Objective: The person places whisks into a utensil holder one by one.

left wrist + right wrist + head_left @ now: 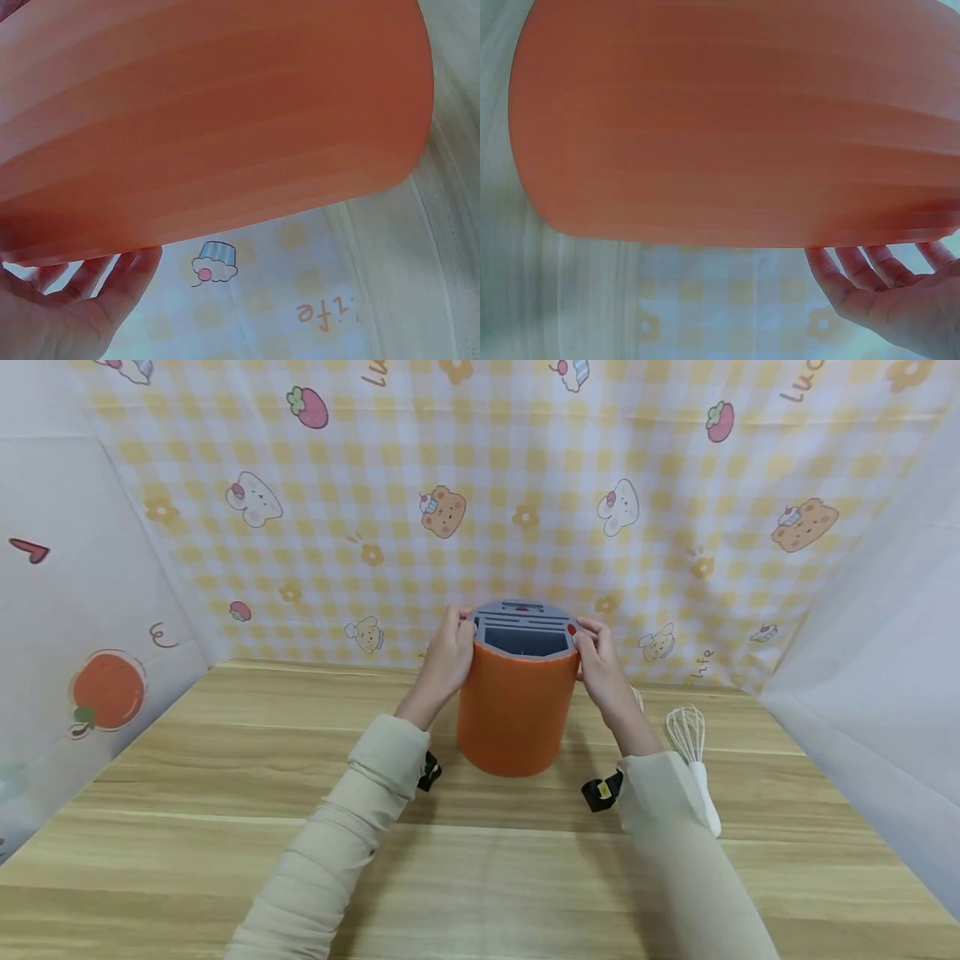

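Observation:
An orange cylindrical utensil holder (517,714) with a grey slotted top (525,620) stands upright between my two hands. My left hand (450,652) grips its upper rim from the left, thumb near the top edge. On the opposite side my right hand (602,664) holds the rim, its thumb in front and its fingers reaching round behind. Both wrist views show the fingers against the holder's orange wall (225,120). A dark rectangular opening lies at the front of the top, with narrow slots behind it. Whether the base touches the table is hard to tell.
A white-handled whisk (697,768) lies on the wooden table (480,877) beside my right forearm. Wires of what looks like another whisk (638,697) show behind that arm. A yellow checked cloth (525,468) hangs at the back, with pale cloth at both sides.

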### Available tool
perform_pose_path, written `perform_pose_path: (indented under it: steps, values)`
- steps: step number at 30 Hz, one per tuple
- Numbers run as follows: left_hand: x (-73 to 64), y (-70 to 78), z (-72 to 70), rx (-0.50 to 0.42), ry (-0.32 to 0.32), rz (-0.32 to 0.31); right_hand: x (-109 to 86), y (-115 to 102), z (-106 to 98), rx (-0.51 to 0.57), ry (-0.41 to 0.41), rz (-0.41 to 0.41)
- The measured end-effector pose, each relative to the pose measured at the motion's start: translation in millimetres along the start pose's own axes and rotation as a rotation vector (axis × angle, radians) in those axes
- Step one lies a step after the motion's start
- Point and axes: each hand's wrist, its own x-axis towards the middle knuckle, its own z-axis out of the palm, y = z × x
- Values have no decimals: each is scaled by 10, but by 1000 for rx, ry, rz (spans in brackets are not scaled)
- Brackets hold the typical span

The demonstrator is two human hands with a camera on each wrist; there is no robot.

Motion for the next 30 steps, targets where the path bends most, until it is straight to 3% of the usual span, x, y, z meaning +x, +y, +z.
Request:
perform_pose_path:
  steps: [30]
  values:
    - [-420, 86, -31, -59, -67, 63, -464, 13, 3, 30, 98, -60]
